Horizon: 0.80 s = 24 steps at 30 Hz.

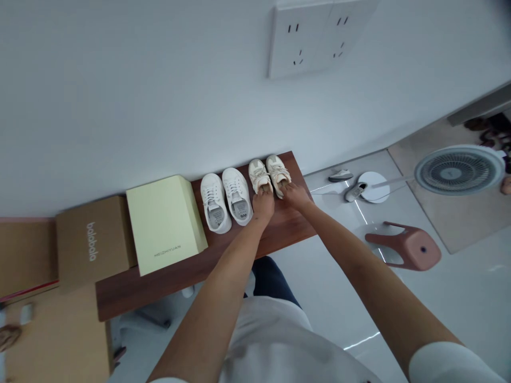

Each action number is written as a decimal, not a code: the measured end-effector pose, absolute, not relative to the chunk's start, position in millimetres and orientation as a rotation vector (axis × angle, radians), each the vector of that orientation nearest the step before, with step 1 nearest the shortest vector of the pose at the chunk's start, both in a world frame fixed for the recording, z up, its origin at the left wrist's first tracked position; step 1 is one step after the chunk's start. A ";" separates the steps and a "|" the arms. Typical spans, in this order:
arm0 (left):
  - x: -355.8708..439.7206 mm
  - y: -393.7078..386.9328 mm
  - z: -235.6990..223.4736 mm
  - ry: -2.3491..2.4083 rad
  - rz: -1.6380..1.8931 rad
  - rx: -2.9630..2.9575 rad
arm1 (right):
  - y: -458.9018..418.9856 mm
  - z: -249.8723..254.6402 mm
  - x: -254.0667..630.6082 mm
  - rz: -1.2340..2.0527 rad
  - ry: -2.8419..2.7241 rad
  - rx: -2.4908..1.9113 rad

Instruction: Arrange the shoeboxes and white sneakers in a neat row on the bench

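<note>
Two small cream sneakers stand side by side at the right end of the brown wooden bench [285,229], toes toward the wall. My left hand [263,206] is closed on the heel of the left cream sneaker [258,173]. The heel of the right cream sneaker [277,169] is gripped by my right hand [294,195], and my fingers hide part of its opening. Just left of them is a larger pair of white sneakers, the nearer one [237,186] beside the other white sneaker [211,191]. My hands cover both cream heels.
A pale yellow shoebox [163,218] and a brown balabala box [96,239] are to the left, with a cardboard box [56,335] below. Right of the bench are a standing fan [459,170], a pink stool [423,250] and loose shoes [354,192] on the floor. Wall sockets [315,37] are above.
</note>
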<state>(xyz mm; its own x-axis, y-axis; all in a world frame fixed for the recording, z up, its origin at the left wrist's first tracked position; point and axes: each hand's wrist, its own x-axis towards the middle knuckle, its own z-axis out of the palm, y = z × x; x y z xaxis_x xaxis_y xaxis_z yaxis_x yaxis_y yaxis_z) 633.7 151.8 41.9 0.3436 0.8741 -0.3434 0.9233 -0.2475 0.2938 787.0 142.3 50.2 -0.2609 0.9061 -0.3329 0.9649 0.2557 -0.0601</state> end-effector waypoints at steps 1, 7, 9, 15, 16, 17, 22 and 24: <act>633.8 151.9 42.1 1.576 -0.154 2.175 | 142.7 51.1 786.7 -0.375 2.287 1.749; 634.1 151.6 55.2 1.565 -0.183 2.238 | 146.1 69.6 781.1 -0.386 2.268 1.773; 634.2 151.7 65.6 1.551 -0.164 2.263 | 146.4 79.6 778.0 -0.362 2.296 1.801; 617.8 147.1 108.7 1.550 -0.023 2.311 | 137.9 113.2 764.8 -0.276 2.370 1.947; 610.6 143.8 115.6 1.561 -0.004 2.304 | 134.0 118.9 761.7 -0.264 2.388 1.964; 601.8 139.2 121.8 1.575 0.012 2.291 | 129.1 124.2 758.3 -0.252 2.405 1.981; 535.3 91.8 137.1 1.626 0.075 2.197 | 93.3 141.8 734.7 -0.247 2.442 2.036; 500.1 62.1 135.1 1.654 0.090 2.126 | 74.7 142.8 719.9 -0.284 2.417 2.040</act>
<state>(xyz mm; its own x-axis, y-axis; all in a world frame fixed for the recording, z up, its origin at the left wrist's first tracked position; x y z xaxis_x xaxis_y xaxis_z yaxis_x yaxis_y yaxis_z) 500.1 62.1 135.1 0.2816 0.9351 -0.2150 0.9063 -0.1856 0.3797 719.9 74.7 142.8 -0.1744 0.9806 -0.0895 0.9746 0.1590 -0.1579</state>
